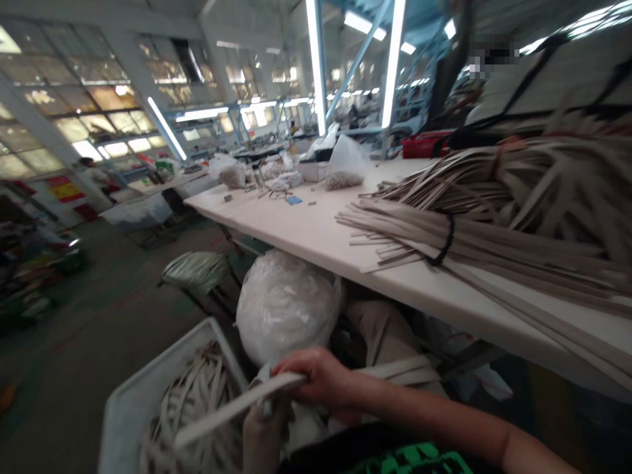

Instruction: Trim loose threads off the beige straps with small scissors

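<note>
A flat beige fabric strip point(237, 409) runs through my closed right hand point(316, 378), with one end slanting down to the left. More of the pale strip point(399, 370) trails behind that wrist, over my lap. Just below and left of it, my left hand point(266, 428) is blurred and partly covered by the strip; its fingers look curled around a small greyish item that I cannot make out. Beside my left hand stands a white plastic bin point(131, 388) with a tangle of similar beige strips point(197, 401) in it.
A long white table point(276, 220) carries large bundles of beige strips point(523, 243), one tied with a black band point(447, 243), and plastic bags point(345, 164) of small pieces. Beneath its edge sits a big plastic-wrapped bundle point(286, 303), beside a covered stool point(195, 271).
</note>
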The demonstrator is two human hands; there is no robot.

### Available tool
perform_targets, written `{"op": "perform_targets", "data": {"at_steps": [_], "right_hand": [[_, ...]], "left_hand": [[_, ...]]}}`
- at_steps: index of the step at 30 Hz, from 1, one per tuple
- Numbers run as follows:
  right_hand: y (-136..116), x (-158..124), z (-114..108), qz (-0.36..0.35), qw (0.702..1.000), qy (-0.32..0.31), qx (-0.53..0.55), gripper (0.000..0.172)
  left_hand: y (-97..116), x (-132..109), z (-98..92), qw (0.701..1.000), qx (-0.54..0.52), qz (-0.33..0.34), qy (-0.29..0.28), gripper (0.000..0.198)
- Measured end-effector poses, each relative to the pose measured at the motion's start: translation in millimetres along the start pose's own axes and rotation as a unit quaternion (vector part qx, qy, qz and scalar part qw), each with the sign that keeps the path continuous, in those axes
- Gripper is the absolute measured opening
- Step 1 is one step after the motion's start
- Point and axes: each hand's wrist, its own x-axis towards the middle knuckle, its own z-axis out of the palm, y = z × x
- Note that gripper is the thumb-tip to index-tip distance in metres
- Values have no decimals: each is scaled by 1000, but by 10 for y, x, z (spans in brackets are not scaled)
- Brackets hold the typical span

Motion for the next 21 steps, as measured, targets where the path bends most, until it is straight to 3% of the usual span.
{"op": "perform_targets", "data": {"at_steps": [3,5,7,12,17,19,21], "right_hand": [[-45,-82,-233,42,998,52,-5,34],[45,-109,-392,110,991,73,3,39],[171,-138,-502,163,983,80,12,42],[372,-281,-536,215,973,80,15,51],[504,-328,-461,237,969,63,-1,56],[541,-334,-463,248,967,59,0,56],[557,-338,-475,255,965,60,6,55]], "left_hand": [[120,-151,-398,992,-17,-15,128,44],[161,-100,-744,976,-13,-46,214,48],[153,-2,-1116,962,-37,-14,272,50],[-50,279,-1868,938,-14,29,345,45],[-524,551,-2294,918,86,-38,386,31],[-626,572,-2384,920,55,-45,385,42],[-582,540,-2428,920,-23,-7,391,58]]}}
